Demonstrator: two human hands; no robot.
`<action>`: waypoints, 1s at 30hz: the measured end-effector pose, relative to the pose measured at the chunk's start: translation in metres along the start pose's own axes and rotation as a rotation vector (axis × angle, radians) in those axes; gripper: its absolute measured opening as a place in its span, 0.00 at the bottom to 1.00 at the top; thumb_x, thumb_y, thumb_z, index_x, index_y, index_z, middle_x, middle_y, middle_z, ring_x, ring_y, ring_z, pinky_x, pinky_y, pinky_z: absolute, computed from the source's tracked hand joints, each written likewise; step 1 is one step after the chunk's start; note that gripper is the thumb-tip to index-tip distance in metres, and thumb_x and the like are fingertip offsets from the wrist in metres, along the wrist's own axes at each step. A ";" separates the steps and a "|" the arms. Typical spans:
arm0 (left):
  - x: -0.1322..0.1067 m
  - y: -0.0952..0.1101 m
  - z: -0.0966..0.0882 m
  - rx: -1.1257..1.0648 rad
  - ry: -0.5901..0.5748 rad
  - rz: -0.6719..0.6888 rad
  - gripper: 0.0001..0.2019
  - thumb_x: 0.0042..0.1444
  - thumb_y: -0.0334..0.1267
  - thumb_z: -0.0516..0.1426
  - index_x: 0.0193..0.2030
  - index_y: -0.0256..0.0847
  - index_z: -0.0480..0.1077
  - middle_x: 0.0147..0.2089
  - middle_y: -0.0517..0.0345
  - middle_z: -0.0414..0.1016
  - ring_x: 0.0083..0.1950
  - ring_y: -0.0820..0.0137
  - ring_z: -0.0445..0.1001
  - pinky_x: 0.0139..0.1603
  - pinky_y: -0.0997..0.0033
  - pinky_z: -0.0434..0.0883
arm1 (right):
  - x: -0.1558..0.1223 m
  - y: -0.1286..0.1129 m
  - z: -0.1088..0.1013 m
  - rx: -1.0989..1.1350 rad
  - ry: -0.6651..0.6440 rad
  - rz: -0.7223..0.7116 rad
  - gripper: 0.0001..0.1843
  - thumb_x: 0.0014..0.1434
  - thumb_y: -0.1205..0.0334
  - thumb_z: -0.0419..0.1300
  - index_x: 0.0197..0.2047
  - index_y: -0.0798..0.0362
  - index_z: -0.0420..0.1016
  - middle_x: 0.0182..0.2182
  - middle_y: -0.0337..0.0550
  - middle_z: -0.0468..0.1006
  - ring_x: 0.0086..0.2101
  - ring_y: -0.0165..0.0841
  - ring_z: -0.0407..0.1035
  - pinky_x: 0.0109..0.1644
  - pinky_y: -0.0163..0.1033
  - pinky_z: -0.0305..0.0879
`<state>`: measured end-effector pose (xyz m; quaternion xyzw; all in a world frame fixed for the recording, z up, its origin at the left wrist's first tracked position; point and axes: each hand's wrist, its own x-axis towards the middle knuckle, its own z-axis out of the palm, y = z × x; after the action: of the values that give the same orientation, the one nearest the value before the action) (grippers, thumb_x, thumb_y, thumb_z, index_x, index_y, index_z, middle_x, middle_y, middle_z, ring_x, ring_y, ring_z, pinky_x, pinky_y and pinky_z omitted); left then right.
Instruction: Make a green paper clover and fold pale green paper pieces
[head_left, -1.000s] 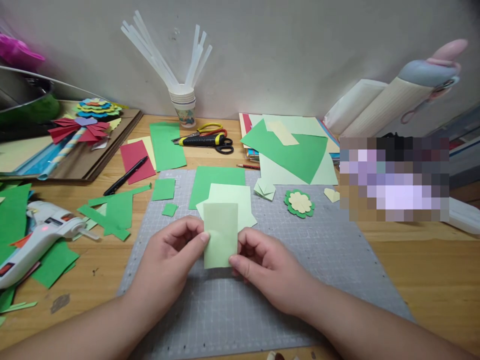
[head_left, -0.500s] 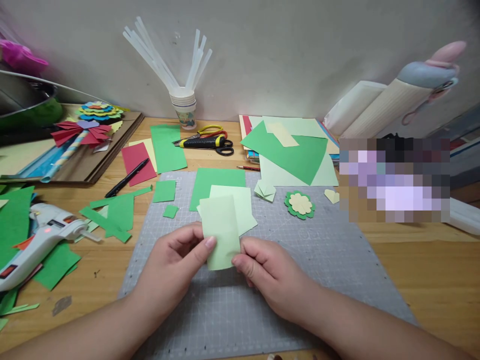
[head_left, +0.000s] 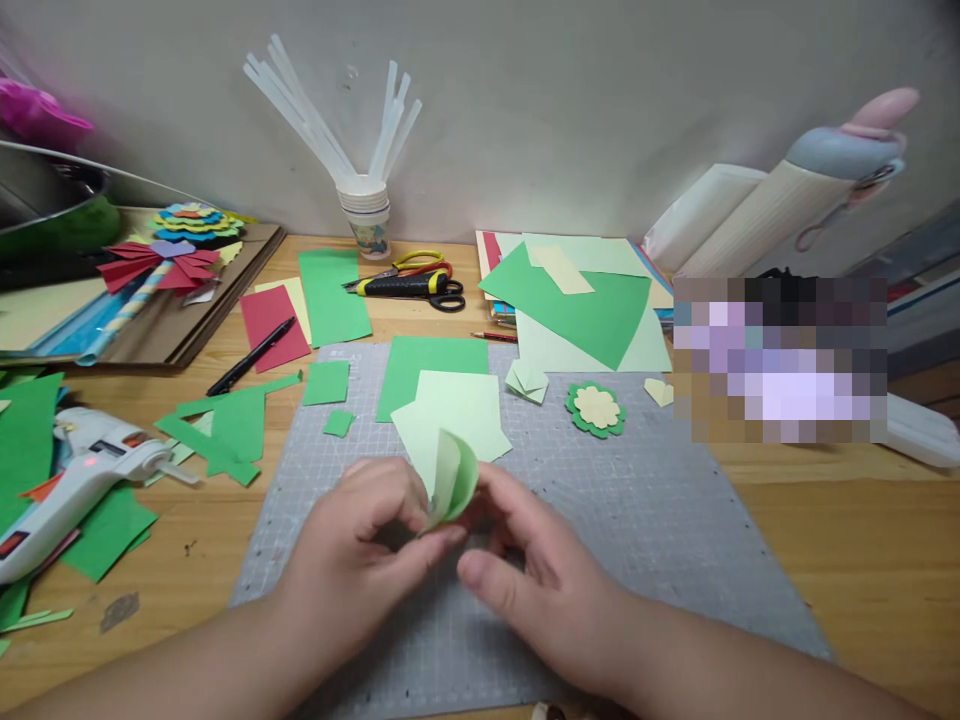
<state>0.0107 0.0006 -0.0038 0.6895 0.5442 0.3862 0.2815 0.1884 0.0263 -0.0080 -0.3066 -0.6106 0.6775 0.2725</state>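
Observation:
A pale green paper rectangle (head_left: 459, 478) is bent over into a curved fold above the cutting mat. My left hand (head_left: 367, 540) pinches its lower edge between thumb and fingers. On the paper's right side, the fingers of my right hand (head_left: 536, 570) touch the curve from behind, and its thumb stands apart from the sheet. Behind the hands, more pale green sheets (head_left: 457, 400) lie over a darker green sheet (head_left: 397, 365). A folded pale green piece (head_left: 526, 381) and a layered paper flower (head_left: 596, 408) are to their right on the mat.
A glue gun (head_left: 90, 480) with a lit red light lies left among green scraps (head_left: 232, 430). Scissors (head_left: 448, 295), a yellow-black cutter (head_left: 397, 286), a pen (head_left: 251, 356) and cups (head_left: 369, 222) holding straws are behind. Stacked paper (head_left: 585, 310) sits back right. The grey mat (head_left: 637, 560) covers the middle.
The pale green paper was held flat and upright; now it is bent into a fold and tipped lower. My right thumb has let go of its corner, and the right fingers have moved behind it.

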 end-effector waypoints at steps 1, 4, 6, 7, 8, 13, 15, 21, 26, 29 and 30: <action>0.000 0.000 0.000 0.000 -0.042 0.047 0.14 0.51 0.33 0.62 0.20 0.40 0.60 0.22 0.66 0.67 0.28 0.74 0.66 0.33 0.71 0.61 | -0.001 -0.001 0.002 -0.033 -0.001 -0.033 0.17 0.59 0.59 0.59 0.52 0.47 0.65 0.41 0.40 0.70 0.40 0.31 0.64 0.42 0.36 0.63; -0.002 0.000 0.001 -0.094 -0.115 0.106 0.15 0.49 0.37 0.65 0.21 0.40 0.62 0.23 0.66 0.69 0.29 0.73 0.68 0.35 0.70 0.62 | 0.000 -0.001 0.004 0.001 0.037 -0.041 0.10 0.61 0.60 0.56 0.46 0.50 0.69 0.39 0.39 0.73 0.40 0.31 0.64 0.46 0.37 0.62; -0.002 0.000 0.001 -0.209 -0.112 0.022 0.16 0.48 0.40 0.65 0.20 0.40 0.62 0.23 0.66 0.70 0.28 0.74 0.68 0.34 0.71 0.63 | 0.003 -0.001 0.002 0.124 0.090 0.052 0.08 0.63 0.59 0.54 0.42 0.51 0.72 0.35 0.39 0.75 0.37 0.30 0.66 0.42 0.35 0.63; -0.002 0.000 0.001 -0.272 -0.088 -0.053 0.16 0.49 0.40 0.65 0.20 0.40 0.62 0.23 0.66 0.69 0.28 0.74 0.67 0.32 0.73 0.64 | 0.005 0.000 0.001 0.204 0.118 0.117 0.09 0.63 0.59 0.53 0.41 0.52 0.72 0.33 0.39 0.76 0.35 0.30 0.67 0.40 0.35 0.64; -0.001 0.000 0.001 -0.335 -0.058 -0.141 0.16 0.50 0.40 0.63 0.21 0.41 0.62 0.23 0.66 0.69 0.27 0.75 0.67 0.29 0.74 0.64 | 0.007 0.000 -0.001 0.289 0.146 0.179 0.09 0.62 0.60 0.53 0.41 0.52 0.73 0.32 0.39 0.76 0.33 0.29 0.68 0.39 0.35 0.64; 0.003 0.002 0.002 -0.591 -0.012 -0.483 0.07 0.53 0.41 0.60 0.32 0.42 0.68 0.28 0.64 0.72 0.29 0.74 0.70 0.28 0.78 0.68 | 0.015 0.004 -0.009 0.552 0.210 0.244 0.09 0.58 0.61 0.58 0.42 0.53 0.74 0.33 0.41 0.79 0.31 0.32 0.72 0.38 0.37 0.66; 0.003 0.001 0.003 -0.633 -0.060 -0.510 0.08 0.54 0.41 0.59 0.39 0.43 0.68 0.33 0.61 0.75 0.33 0.72 0.72 0.33 0.75 0.70 | 0.017 0.004 -0.013 0.551 0.199 0.204 0.11 0.58 0.60 0.59 0.43 0.53 0.74 0.34 0.42 0.79 0.33 0.32 0.72 0.38 0.37 0.67; 0.000 -0.008 0.002 -0.355 0.051 -0.278 0.21 0.57 0.31 0.51 0.56 0.51 0.57 0.51 0.53 0.68 0.49 0.64 0.70 0.46 0.61 0.70 | 0.024 -0.005 -0.033 0.189 0.136 0.308 0.11 0.56 0.60 0.61 0.43 0.53 0.73 0.29 0.37 0.76 0.24 0.27 0.67 0.25 0.31 0.60; -0.002 -0.003 -0.004 0.394 -0.016 0.225 0.19 0.54 0.25 0.54 0.49 0.51 0.68 0.56 0.55 0.65 0.58 0.59 0.60 0.56 0.53 0.56 | 0.024 -0.007 -0.043 -0.004 -0.083 0.324 0.14 0.57 0.65 0.58 0.47 0.51 0.72 0.33 0.38 0.76 0.31 0.30 0.70 0.32 0.34 0.64; -0.008 0.006 -0.005 0.514 -0.138 0.426 0.10 0.58 0.26 0.54 0.39 0.47 0.71 0.40 0.62 0.75 0.47 0.65 0.67 0.55 0.58 0.52 | 0.024 -0.004 -0.045 -0.333 -0.028 0.189 0.16 0.56 0.66 0.58 0.48 0.48 0.71 0.37 0.39 0.76 0.37 0.34 0.69 0.39 0.38 0.64; -0.011 0.009 -0.005 0.534 -0.166 0.456 0.09 0.59 0.27 0.53 0.38 0.45 0.71 0.37 0.62 0.75 0.44 0.66 0.67 0.54 0.59 0.52 | 0.024 -0.003 -0.045 -0.465 0.020 0.126 0.17 0.56 0.66 0.58 0.49 0.48 0.71 0.37 0.39 0.75 0.38 0.34 0.68 0.40 0.38 0.63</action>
<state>0.0101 -0.0121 0.0037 0.8716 0.4333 0.2258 0.0412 0.2066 0.0744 -0.0098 -0.4052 -0.7271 0.5313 0.1578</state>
